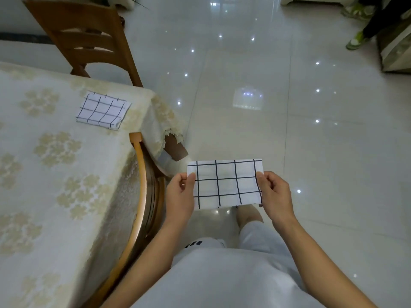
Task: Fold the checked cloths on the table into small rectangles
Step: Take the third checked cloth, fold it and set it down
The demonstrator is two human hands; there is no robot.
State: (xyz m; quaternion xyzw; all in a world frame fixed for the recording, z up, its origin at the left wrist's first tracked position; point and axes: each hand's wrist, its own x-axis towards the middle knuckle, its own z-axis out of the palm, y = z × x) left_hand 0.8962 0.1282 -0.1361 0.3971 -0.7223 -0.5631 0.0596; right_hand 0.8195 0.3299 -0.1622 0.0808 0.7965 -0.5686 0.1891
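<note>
Out over the glossy tiled floor (244, 74), clear of the surface (44, 174), you hold a checked cloth (226, 183) stretched flat between both hands. Your left hand (180, 196) has its grip closed on the cloth's left edge, thumb on the front face and the other fingers hidden behind the fabric. Your right hand (274, 193) pinches the right edge the same way, its fingers also out of sight behind the cloth. How many layers the held cloth has cannot be told, since only its front face shows; a small loose bit hangs at its lower right corner.

A second checked cloth (103, 111) lies on the surface near its far right corner, already folded into a small rectangle with stacked layers showing at its near right corner. The surface is covered by a cream floral tablecloth (57, 150) whose lace fringe hangs over the corner, and its left and near parts run out of the picture.

Between you and the surface, the curved back of a wooden chair (142, 196) stands tucked against the edge, its seat hidden. A second wooden chair (89, 41) stands at the far side, its legs hidden behind the surface. Your light clothing (222, 274) fills the bottom of the view. At the top right, a person's dark trouser leg and green shoe (355, 42) are partly cut off by the edge.
</note>
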